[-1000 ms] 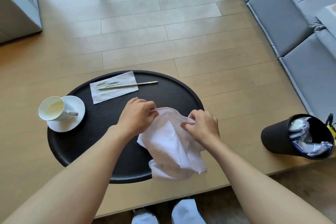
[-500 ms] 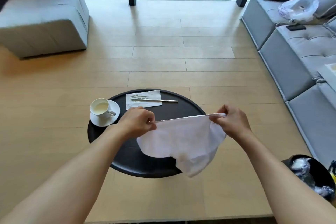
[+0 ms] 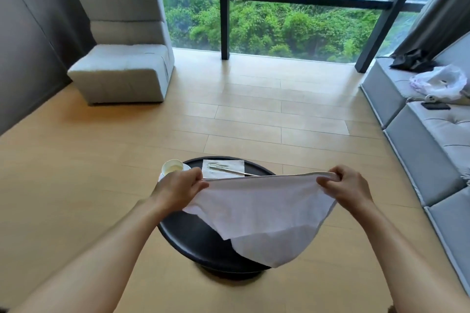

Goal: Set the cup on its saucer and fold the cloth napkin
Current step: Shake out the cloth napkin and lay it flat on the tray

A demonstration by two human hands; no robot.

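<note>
A white cloth napkin (image 3: 262, 213) hangs stretched in the air above the round black table (image 3: 193, 239). My left hand (image 3: 181, 187) pinches its top left corner and my right hand (image 3: 343, 187) pinches its top right corner, so the top edge is taut between them. The lower part droops over the table's right side. A white cup (image 3: 172, 167) stands on its white saucer (image 3: 187, 167) at the table's far left edge, partly hidden behind my left hand.
A paper napkin (image 3: 223, 170) with a thin metal utensil (image 3: 240, 173) lies at the table's far side. A grey armchair (image 3: 122, 48) stands at the back left, and a grey sofa (image 3: 432, 140) with a plastic bag (image 3: 437, 81) runs along the right. Wooden floor surrounds the table.
My hands have moved apart and lifted, pulling the bunched napkin open and taut. The head camera has tilted up, bringing the window and the armchair into view.
</note>
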